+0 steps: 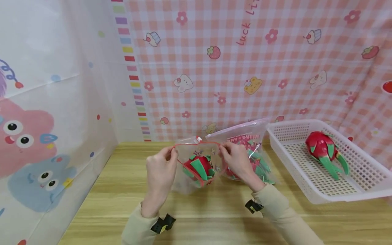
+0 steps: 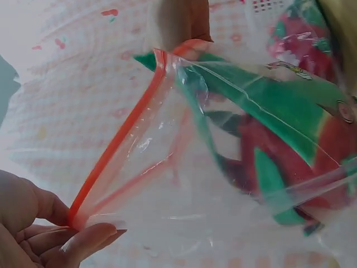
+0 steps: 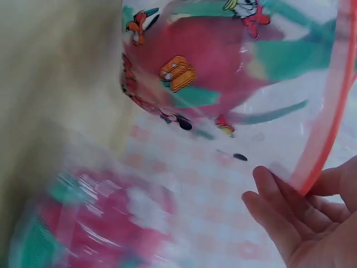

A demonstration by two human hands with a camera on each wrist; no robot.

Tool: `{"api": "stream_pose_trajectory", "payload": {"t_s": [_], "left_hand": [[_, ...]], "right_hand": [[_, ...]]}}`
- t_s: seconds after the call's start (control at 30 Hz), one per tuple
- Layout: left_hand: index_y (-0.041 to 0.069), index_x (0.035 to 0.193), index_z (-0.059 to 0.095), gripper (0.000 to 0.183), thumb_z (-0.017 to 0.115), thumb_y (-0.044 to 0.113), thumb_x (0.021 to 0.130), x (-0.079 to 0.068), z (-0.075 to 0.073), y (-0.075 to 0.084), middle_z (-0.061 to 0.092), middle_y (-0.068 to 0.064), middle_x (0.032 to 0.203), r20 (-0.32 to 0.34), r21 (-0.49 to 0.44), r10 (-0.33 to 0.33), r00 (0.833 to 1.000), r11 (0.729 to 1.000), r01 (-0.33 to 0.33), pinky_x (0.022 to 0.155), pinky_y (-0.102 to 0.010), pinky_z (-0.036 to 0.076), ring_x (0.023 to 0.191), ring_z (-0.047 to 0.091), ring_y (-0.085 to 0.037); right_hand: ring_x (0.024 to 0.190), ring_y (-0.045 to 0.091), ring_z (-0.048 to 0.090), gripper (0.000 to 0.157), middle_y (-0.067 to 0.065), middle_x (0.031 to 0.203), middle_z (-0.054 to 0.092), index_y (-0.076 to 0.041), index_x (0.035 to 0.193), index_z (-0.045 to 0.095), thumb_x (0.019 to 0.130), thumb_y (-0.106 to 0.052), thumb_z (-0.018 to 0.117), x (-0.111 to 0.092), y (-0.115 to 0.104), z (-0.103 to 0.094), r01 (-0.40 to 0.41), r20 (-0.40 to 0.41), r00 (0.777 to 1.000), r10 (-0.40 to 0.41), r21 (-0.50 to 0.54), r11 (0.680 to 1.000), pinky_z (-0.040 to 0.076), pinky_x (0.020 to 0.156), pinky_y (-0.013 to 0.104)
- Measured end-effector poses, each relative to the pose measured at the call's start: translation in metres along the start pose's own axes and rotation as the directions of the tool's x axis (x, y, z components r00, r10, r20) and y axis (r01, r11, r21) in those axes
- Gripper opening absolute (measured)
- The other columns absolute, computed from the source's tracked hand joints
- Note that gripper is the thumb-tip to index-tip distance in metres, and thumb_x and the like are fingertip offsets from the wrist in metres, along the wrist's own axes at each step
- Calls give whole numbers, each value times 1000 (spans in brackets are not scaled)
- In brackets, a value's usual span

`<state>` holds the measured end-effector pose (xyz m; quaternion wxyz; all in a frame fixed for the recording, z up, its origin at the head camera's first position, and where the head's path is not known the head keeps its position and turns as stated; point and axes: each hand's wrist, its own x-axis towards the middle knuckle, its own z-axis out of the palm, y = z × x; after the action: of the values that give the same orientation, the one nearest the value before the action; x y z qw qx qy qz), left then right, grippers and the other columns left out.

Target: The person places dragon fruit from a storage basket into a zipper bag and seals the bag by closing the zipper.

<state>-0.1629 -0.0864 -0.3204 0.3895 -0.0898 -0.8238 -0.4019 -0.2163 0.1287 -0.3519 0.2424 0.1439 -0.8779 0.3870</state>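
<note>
A clear zip bag [image 1: 183, 180] with a red-edged mouth hangs between both hands, its opening spread wide. My left hand [image 1: 162, 166] pinches one end of the red edge between thumb and fingers; my right hand [image 1: 239, 160] pinches the opposite end. Inside lies a red dragon fruit [image 1: 200, 166] with green leaf tips, also visible through the plastic in the left wrist view. A white slider [image 1: 199, 139] sits on the far side of the red edge. Cartoon figures are printed on the bag's wall, seen in the right wrist view.
Behind my right hand stands a second zip bag [image 1: 263, 131] with pink print, holding red and green fruit. At the right, a white plastic basket [image 1: 294, 177] holds another dragon fruit [image 1: 321, 146]. The wooden table [image 1: 116, 197] meets a checked cloth backdrop [image 1: 196, 68].
</note>
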Motion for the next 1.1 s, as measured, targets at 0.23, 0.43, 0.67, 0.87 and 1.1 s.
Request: {"api": "stream_pose_trajectory", "payload": {"t_s": [0.23,0.43,0.67,0.87,1.1], "left_hand": [[-10,81,72,18,58,1,86,5,-5,0,71,-22,70,-29,70,68,997,995,-65,46,-35,54,57,69,-28],[-6,78,72,18,57,1,84,13,-14,7,71,-19,67,-96,166,103,990,982,-86,37,-28,43,45,63,-25],[-6,91,71,19,56,4,86,6,-7,3,64,-14,56,56,245,7,998,969,-20,35,-18,18,39,21,-6],[-9,95,71,21,53,2,91,16,-13,10,66,-19,61,-32,184,75,997,981,-67,36,-18,20,36,29,-8],[-6,101,70,21,54,3,92,14,-11,9,67,-18,63,15,169,88,996,981,-90,37,-19,22,38,27,-7]], "right_hand": [[46,4,48,20,10,66,70,2,82,71,93,-9,58,8,-6,-7,112,-132,985,-108,23,993,32,39,15],[50,13,57,21,13,67,70,2,83,73,93,-10,58,21,-25,-24,153,-220,965,-142,33,988,34,41,17],[52,10,56,20,14,82,74,0,96,74,89,-13,60,9,-26,-18,-24,15,1000,24,10,1000,35,43,18],[38,1,33,20,15,75,73,0,91,76,90,-11,58,19,-38,-30,44,-39,998,-42,69,997,27,37,17],[40,5,36,21,14,70,71,-1,99,74,91,-13,60,18,-27,-22,2,-39,999,1,59,998,28,38,18]]}}
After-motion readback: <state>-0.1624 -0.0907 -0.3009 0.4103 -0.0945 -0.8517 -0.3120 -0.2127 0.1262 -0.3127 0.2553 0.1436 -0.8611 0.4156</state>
